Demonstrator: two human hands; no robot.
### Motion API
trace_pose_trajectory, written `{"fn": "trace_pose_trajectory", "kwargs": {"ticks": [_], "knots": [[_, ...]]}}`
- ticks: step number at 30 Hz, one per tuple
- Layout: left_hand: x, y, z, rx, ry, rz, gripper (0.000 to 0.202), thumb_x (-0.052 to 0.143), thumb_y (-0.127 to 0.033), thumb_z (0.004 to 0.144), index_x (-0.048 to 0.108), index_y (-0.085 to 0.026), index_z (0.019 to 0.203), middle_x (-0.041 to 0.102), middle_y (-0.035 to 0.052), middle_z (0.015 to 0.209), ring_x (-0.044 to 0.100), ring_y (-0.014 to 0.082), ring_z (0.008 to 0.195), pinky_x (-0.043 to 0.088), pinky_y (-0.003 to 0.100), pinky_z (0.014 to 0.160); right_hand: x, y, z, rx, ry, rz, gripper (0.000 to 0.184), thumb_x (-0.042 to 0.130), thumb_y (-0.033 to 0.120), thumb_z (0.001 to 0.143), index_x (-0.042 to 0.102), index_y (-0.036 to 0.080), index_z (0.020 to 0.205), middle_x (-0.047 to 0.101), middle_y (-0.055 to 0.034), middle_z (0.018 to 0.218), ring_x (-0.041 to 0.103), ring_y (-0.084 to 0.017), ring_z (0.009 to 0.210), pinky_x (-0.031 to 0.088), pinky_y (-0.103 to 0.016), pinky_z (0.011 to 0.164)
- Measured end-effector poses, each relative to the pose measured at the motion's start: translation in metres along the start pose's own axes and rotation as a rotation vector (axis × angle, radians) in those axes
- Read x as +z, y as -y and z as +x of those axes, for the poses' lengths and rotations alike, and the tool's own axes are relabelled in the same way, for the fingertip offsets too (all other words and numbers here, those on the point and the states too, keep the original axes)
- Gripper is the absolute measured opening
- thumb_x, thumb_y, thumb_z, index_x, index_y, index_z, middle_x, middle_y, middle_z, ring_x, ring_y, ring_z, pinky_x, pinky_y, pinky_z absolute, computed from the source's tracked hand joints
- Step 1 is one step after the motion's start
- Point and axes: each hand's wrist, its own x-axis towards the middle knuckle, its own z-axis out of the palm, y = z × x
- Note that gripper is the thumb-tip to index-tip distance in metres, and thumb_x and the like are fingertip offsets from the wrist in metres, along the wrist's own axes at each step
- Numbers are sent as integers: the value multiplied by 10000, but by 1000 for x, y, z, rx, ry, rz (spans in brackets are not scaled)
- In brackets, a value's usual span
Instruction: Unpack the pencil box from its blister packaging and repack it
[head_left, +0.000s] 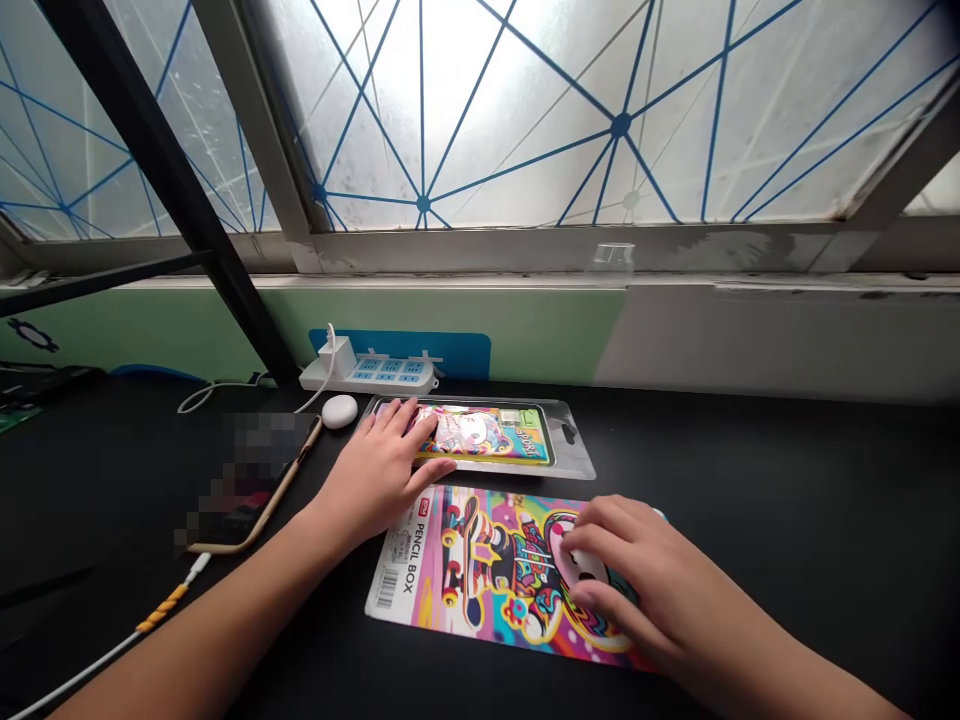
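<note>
A colourful printed card marked "PENCIL BOX" [495, 570] lies flat on the black table, its barcode end toward the left. My right hand [630, 570] rests over the card's right part, fingers spread and slightly bent, covering some of the cartoon print. Behind the card lies a clear plastic blister package [574, 455] with a bright pencil box [480, 432] inside it. My left hand [394, 455] lies on the left end of this package with its fingers stretched out, hiding that end.
Left of my left hand lies a phone [255, 500], partly blurred, with a white charging cable [97, 655]. A white round case [340, 411] and a power strip [390, 373] stand near the wall. A black slanted post [172, 190] rises at the left, before the window [510, 110].
</note>
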Motion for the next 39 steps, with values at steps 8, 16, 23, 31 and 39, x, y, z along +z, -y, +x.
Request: {"fn": "trace_pose_trajectory", "kwargs": {"ticks": [8, 16, 23, 31, 39], "knots": [[4, -4, 1, 11, 38, -22, 672, 335, -647, 1017, 334, -287, 1584, 322, 127, 1641, 271, 363, 1520, 260, 641, 1167, 11, -10, 9, 181, -116, -163, 328, 537, 536, 958, 639, 235, 1040, 648, -116, 1106, 601, -273, 966, 518, -444, 837], [-6, -1, 3, -13, 47, -124, 540, 288, -587, 1047, 619, -279, 1343, 501, 115, 1537, 426, 353, 1435, 320, 626, 1132, -6, -10, 5, 85, -138, 46, 242, 552, 438, 944, 441, 251, 837, 562, 1, 748, 507, -152, 612, 443, -286, 565], [-13, -6, -2, 61, 33, -192, 391, 453, -550, 999, 641, -217, 1078, 545, 154, 1476, 468, 339, 1392, 373, 559, 1104, -39, -46, 7, 261, -89, 84, 322, 517, 511, 961, 613, 238, 820, 649, -8, 706, 565, -161, 591, 441, -287, 547], [-9, -13, -10, 25, 102, -67, 474, 363, -549, 1031, 548, -282, 1378, 353, 130, 1630, 321, 336, 1500, 285, 621, 1143, -43, -93, 14, 380, -158, -74, 392, 493, 554, 944, 678, 234, 814, 714, -67, 897, 663, -238, 824, 513, -359, 718], [-12, -37, -23, 108, 128, -73, 492, 365, -509, 1040, 524, -294, 1453, 352, 99, 1632, 301, 362, 1509, 273, 643, 1153, -27, -35, 20, 395, -49, 105, 415, 431, 599, 989, 636, 245, 920, 718, -27, 806, 645, -203, 699, 454, -313, 621]]}}
